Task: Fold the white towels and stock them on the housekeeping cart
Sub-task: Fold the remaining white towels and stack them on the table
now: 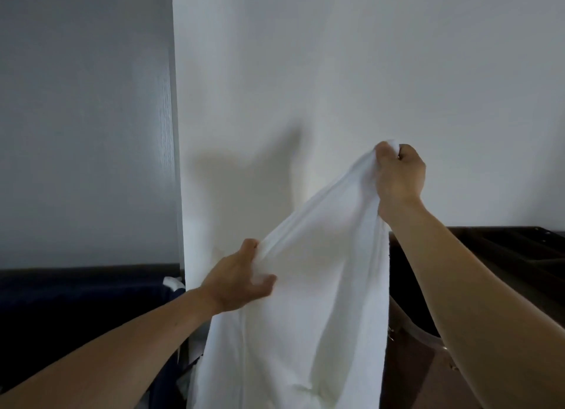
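2 hands, 1 towel, and that's pretty much all the head cam shows. Your right hand [399, 176] is up high, fingers curled tight round a bunched end of the white towel [305, 301]. Your left hand [241, 278] sits lower and nearer you, pinching the same top edge between thumb and fingers. So both are clamped on cloth and neither is free.

The towel hangs in mid-air between them, in front of the white wall [336, 72]. Its top edge runs as a gathered, slanted ridge from the left hand up to the right. The rest drops out of the bottom of the picture, so I can't tell where the lower hem ends.

Handling-wise, I'd guess it's light and totally floppy. It sags, ropes up along the edge and holds no shape by itself. It's not slippery or fragile, so grip as firmly as you like. The best hold is the 2 top corners. I can't tell if your left hand is on a real corner, so I'd feel along the edge until it pulls flat and level.

Off to the right there's a dark brown unit [489, 256] that may be the cart, but I can't say for sure. On the left is a dark blue bulk [76, 301] with a scrap of white cloth [172, 283] beside it.
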Action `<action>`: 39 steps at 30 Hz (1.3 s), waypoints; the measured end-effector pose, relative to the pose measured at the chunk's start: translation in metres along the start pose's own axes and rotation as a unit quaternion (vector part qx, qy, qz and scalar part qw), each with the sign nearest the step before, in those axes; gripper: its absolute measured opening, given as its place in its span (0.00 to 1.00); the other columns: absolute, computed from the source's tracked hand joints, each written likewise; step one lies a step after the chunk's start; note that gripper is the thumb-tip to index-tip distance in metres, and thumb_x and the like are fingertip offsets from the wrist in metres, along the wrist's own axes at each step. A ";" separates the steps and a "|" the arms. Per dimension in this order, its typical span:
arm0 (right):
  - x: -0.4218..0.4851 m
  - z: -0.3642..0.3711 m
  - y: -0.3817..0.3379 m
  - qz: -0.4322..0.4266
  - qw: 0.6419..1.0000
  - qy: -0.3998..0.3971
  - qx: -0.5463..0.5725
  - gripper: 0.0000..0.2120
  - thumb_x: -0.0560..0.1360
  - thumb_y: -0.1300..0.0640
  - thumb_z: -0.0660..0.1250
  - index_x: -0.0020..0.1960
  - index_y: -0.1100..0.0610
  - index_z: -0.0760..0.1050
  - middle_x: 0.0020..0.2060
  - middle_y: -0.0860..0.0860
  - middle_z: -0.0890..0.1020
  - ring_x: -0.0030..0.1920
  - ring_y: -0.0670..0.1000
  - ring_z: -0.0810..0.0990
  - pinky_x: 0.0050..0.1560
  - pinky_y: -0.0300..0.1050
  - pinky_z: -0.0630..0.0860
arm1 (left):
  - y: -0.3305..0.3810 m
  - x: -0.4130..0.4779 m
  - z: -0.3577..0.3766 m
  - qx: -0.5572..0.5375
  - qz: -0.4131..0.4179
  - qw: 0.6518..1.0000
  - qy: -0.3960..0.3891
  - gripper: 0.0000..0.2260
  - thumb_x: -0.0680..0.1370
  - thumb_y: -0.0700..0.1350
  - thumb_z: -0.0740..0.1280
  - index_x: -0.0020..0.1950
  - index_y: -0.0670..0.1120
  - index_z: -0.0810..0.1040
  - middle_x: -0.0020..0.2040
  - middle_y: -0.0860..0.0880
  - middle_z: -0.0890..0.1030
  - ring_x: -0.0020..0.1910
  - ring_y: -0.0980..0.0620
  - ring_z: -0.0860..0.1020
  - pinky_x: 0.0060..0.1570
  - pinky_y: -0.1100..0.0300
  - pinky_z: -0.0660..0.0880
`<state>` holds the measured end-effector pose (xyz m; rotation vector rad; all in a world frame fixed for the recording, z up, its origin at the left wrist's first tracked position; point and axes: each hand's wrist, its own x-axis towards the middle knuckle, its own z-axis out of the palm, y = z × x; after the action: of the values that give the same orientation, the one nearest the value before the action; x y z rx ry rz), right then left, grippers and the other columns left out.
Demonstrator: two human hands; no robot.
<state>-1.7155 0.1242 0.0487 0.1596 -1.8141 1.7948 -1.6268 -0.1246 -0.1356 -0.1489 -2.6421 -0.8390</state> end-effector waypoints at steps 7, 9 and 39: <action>0.012 -0.017 0.003 -0.013 0.998 0.062 0.012 0.18 0.76 0.52 0.62 0.34 0.51 0.57 0.27 0.43 0.60 0.26 0.44 0.57 0.29 0.40 0.59 | -0.042 -0.003 -0.017 -0.013 -0.148 0.989 -0.030 0.05 0.79 0.43 0.64 0.54 0.49 0.71 0.46 0.51 0.77 0.38 0.54 0.78 0.35 0.63 0.75; 0.016 -0.020 0.004 -0.009 0.997 0.072 0.004 0.17 0.76 0.51 0.62 0.34 0.51 0.57 0.28 0.44 0.61 0.27 0.45 0.58 0.31 0.43 0.60 | -0.052 -0.005 -0.024 -0.089 -0.241 0.966 -0.029 0.04 0.79 0.41 0.65 0.49 0.41 0.77 0.44 0.43 0.81 0.38 0.50 0.78 0.40 0.55 0.78; -0.038 0.047 -0.022 -0.090 0.980 -0.177 -0.002 0.14 0.77 0.49 0.63 0.39 0.58 0.65 0.30 0.46 0.68 0.31 0.45 0.66 0.34 0.44 0.66 | 0.010 0.037 -0.039 -0.204 -0.177 0.957 0.107 0.09 0.78 0.44 0.62 0.38 0.47 0.69 0.34 0.51 0.71 0.31 0.53 0.68 0.24 0.64 0.66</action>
<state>-1.6888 0.0658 0.0539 0.6573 -1.9677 1.7145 -1.6470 -0.1395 -0.0872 0.3068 -2.2931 -1.4261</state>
